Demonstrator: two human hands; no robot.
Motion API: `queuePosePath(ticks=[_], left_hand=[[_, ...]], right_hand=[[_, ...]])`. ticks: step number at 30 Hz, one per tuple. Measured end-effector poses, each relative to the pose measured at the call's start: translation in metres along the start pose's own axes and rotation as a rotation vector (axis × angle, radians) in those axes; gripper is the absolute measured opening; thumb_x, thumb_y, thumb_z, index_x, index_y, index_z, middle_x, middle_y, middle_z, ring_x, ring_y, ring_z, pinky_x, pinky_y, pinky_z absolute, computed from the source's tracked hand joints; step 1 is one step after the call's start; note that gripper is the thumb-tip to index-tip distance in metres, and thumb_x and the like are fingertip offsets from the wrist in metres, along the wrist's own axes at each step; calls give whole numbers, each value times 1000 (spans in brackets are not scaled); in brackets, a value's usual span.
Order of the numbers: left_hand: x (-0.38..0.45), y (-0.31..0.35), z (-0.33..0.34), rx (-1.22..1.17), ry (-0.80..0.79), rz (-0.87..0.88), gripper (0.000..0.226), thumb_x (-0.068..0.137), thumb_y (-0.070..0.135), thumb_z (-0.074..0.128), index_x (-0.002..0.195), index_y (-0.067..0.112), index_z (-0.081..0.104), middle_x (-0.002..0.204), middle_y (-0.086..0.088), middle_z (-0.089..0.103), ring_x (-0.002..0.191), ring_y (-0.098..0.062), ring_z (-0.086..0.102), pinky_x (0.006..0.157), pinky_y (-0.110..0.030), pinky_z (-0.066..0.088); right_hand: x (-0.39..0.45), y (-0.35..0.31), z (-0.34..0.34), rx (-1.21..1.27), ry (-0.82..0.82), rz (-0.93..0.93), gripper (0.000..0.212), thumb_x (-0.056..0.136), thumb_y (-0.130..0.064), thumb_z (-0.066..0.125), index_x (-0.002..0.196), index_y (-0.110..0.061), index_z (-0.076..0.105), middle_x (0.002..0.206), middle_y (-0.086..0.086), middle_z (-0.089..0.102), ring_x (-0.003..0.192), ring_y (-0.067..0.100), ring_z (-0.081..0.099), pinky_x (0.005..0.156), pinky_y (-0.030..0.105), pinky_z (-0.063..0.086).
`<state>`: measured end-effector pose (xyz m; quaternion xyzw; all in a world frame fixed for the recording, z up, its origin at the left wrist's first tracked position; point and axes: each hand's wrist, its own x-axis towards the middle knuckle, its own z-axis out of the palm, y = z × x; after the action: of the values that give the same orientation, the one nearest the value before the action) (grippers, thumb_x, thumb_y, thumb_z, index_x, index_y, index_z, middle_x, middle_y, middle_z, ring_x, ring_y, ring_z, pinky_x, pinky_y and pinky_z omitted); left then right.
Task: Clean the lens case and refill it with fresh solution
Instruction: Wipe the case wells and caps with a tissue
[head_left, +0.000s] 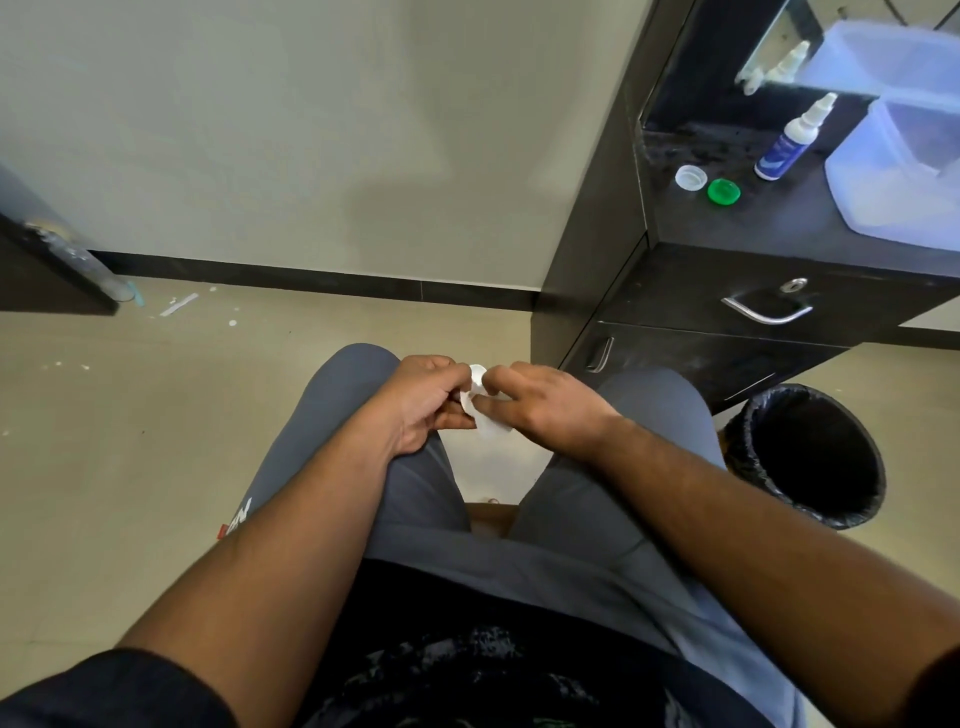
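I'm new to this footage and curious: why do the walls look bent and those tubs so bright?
Head view: the wide-angle lens bows the skirting and cabinet edges; the plastic tubs glare bluish-white, top right; hands and white lens case stay fairly sharp.

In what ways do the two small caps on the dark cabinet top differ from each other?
The white cap is pale and translucent, while the green cap is bright and solid in colour. The white cap lies farther left and nearer the wall; the green cap lies nearer the cabinet's front edge. They share a round shape and similar size, and both lie loose beside each other, left of the solution bottle.
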<state>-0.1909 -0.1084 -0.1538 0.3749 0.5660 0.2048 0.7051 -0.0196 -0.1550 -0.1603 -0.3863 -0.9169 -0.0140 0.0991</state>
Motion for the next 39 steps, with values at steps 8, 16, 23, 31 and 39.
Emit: queuePosePath(ticks=[8,16,23,31,39], left_hand=[[4,-6,6,125,72,109,15,81,-3,60,67,0,60,64,-12,53,52,-20,58,52,-29,57],[3,-9,6,86,211,261,10,79,-8,61,72,-15,59,65,-15,53,49,-15,64,47,-23,53],[-1,1,7,-241,72,263,21,86,-9,55,69,3,51,77,-18,71,73,-31,72,62,-36,61],[2,0,1,-280,18,216,27,88,-8,52,65,6,48,92,-24,72,84,-38,72,71,-42,61],[5,-2,2,-205,75,214,25,84,-7,59,62,3,50,78,-17,65,71,-27,72,64,-38,61]], right_hand=[[-12,-6,12,-19,-144,133,61,60,-5,87,117,-9,64,83,10,59,51,21,53,41,24,40],[7,-33,7,533,-131,729,36,92,-4,50,127,-10,58,111,11,65,87,22,61,76,30,51],[10,-27,-1,2276,644,1066,13,97,-15,48,106,-6,51,76,4,53,38,5,35,35,16,33],[-2,-21,-14,1408,363,1176,37,93,-33,47,99,-2,66,67,-6,60,58,9,44,54,22,38],[6,-28,1,933,265,935,17,93,-19,58,97,-8,71,88,-6,56,82,9,54,71,17,45]])
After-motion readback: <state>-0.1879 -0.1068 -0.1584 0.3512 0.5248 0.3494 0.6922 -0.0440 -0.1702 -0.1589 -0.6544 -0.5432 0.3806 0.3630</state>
